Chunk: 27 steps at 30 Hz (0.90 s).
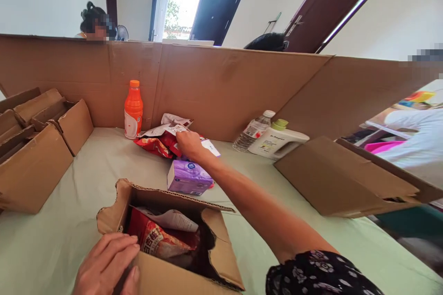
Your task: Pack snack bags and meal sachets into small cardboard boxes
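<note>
- right hand closed on a red snack bag, far centre
- left hand on the near cardboard box, left side; whether it grips is hard to tell
- another red bag inside that box
- purple tissue pack just beyond

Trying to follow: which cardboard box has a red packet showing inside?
The front box, with the left hand at its rim. A red packet shows inside; none shows in the left boxes or the right box.
</note>
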Tool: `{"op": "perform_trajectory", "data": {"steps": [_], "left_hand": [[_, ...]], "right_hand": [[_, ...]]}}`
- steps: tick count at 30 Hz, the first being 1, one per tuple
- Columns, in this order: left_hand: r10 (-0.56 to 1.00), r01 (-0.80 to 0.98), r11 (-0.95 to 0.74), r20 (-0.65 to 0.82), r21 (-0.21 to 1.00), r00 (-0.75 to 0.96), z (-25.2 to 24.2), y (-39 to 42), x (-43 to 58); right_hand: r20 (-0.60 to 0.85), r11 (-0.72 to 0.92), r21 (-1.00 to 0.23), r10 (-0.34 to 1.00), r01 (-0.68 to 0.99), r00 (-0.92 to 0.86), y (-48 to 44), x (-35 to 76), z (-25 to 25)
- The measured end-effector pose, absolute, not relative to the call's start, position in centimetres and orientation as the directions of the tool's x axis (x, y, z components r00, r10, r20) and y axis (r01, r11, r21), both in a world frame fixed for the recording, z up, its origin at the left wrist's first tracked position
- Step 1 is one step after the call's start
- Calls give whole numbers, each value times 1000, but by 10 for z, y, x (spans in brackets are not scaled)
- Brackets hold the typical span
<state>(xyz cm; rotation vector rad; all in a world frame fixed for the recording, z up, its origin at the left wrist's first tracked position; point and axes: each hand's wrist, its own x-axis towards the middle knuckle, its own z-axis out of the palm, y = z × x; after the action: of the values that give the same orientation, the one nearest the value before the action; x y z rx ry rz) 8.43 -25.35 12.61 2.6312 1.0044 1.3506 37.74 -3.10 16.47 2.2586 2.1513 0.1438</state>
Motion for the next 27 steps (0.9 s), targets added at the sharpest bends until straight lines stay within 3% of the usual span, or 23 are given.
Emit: {"op": "perform_trajectory", "data": {"steps": [6,7,9,11,12,14,17,21,24,27], "left_hand": [[599,575,-762,661,298,452,125,-267,76],[613,592,-745,664,306,429,128,-270,74],[646,635,-692,688,343,332,133,-276,72],[687,660,-630,690,409,228,139,-279,72],[717,655,-597,675,464,175,143,-279,73],[792,575,-526,607,626,64,150,-276,78],[871,259,-464,490,847,-40,165,-268,89],[935,-132,-349,353,928,12,182,-264,102],[961,-162,-274,267,948,-65,183,-267,101],[954,-27,-281,276,959,-114,179,-270,91]], "right_hand": [[298,-174,-17,939,985,171,-53,407,220],[346,-152,-83,922,985,172,-59,414,228],[465,20,-344,872,939,151,-74,423,239],[564,312,-641,811,701,154,-95,425,244],[575,425,-737,803,526,158,-108,422,245],[533,497,-835,838,235,121,-136,410,245],[428,428,-904,904,-16,0,-178,381,240],[336,314,-941,913,-125,-232,-213,350,230],[259,262,-963,849,-59,-460,-222,344,227],[323,380,-924,833,40,-450,-228,352,236]]}}
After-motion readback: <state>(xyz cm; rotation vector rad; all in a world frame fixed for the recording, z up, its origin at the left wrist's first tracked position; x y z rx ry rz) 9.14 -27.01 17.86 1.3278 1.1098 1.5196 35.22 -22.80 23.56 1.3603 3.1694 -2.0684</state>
